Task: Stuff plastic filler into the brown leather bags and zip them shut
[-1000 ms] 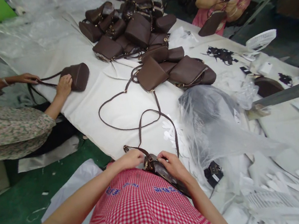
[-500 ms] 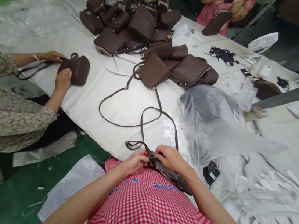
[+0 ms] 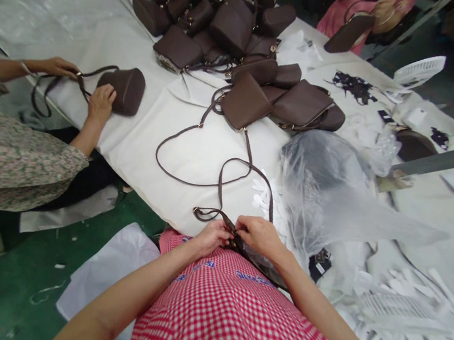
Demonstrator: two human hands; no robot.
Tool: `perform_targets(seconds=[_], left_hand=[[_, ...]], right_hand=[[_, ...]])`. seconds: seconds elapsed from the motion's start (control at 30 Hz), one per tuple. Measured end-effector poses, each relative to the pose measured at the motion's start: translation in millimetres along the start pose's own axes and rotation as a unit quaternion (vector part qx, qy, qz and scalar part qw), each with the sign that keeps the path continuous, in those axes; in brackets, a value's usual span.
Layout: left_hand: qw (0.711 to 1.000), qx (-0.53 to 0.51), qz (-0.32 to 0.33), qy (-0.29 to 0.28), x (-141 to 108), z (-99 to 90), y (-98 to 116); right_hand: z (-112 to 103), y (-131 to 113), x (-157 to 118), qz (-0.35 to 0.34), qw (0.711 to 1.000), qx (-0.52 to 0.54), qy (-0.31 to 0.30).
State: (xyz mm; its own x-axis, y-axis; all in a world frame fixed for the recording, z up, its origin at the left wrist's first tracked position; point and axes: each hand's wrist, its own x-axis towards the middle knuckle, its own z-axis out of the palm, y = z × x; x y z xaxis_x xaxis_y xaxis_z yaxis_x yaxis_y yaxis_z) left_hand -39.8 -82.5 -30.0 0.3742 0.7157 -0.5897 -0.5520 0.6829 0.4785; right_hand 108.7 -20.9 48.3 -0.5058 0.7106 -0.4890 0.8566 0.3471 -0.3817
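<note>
Close against the checked apron, my left hand [image 3: 215, 236] pinches the strap end of a dark brown bag [image 3: 266, 266]. My right hand [image 3: 257, 234] is closed on the same strap, just right of the left fingers, near small metal fittings. Most of this bag is hidden by my right hand and forearm. Its long thin strap [image 3: 272, 197] loops over the white table [image 3: 136, 154] in front. A brown bag [image 3: 245, 101] with its own looped strap lies at the near edge of the pile.
Many brown bags [image 3: 231, 23] are heaped at the table's far side. A person at left handles a bag [image 3: 128, 91]; another at upper right holds one [image 3: 349, 33]. Clear plastic [image 3: 326, 190], white scraps [image 3: 398, 303] and black tags [image 3: 319, 264] lie to the right.
The view has shifted, so the table things appear further right. The left co-worker's far hand has lifted a strap off the bag. Both my hands remain together at the strap fittings.
</note>
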Motion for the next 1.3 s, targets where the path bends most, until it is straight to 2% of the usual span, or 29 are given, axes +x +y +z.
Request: perform_targets(seconds=[0.27, 0.53, 0.73, 0.83, 0.9, 1.07, 1.2, 1.3], left_hand=[[1.000, 0.016, 0.008, 0.003, 7.4, -3.3, -6.9], [0.997, 0.046, 0.059, 0.000, 10.4, -0.2, -8.1], [0.984, 0.142, 0.089, 0.054, 12.1, 1.6, -8.0], [0.962, 0.239, 0.107, 0.074, 8.5, 1.6, -2.2], [0.937, 0.316, 0.121, 0.087, 2.7, 0.4, 7.2], [0.872, 0.432, 0.195, 0.124, -18.4, 4.0, 41.8], [0.864, 0.438, 0.224, 0.110, -25.8, 14.8, 61.2], [0.881, 0.404, 0.225, 0.099, -21.0, 16.7, 67.1]], right_hand=[[1.7, -3.7, 5.4, 0.050, 0.998, -0.024, 0.001], [2.4, -10.7, 10.4, 0.086, 0.996, -0.017, -0.004], [8.3, -12.8, 4.0, 0.094, 0.996, -0.011, 0.009], [8.2, -5.5, 3.6, 0.050, 0.999, -0.010, 0.001], [6.1, 4.2, 3.4, 0.004, 1.000, 0.024, 0.006], [1.8, 18.0, 5.8, -0.127, 0.981, 0.133, 0.065], [7.9, 5.0, 14.3, -0.180, 0.969, 0.147, 0.083], [15.3, -1.0, 22.0, -0.183, 0.962, 0.180, 0.095]])
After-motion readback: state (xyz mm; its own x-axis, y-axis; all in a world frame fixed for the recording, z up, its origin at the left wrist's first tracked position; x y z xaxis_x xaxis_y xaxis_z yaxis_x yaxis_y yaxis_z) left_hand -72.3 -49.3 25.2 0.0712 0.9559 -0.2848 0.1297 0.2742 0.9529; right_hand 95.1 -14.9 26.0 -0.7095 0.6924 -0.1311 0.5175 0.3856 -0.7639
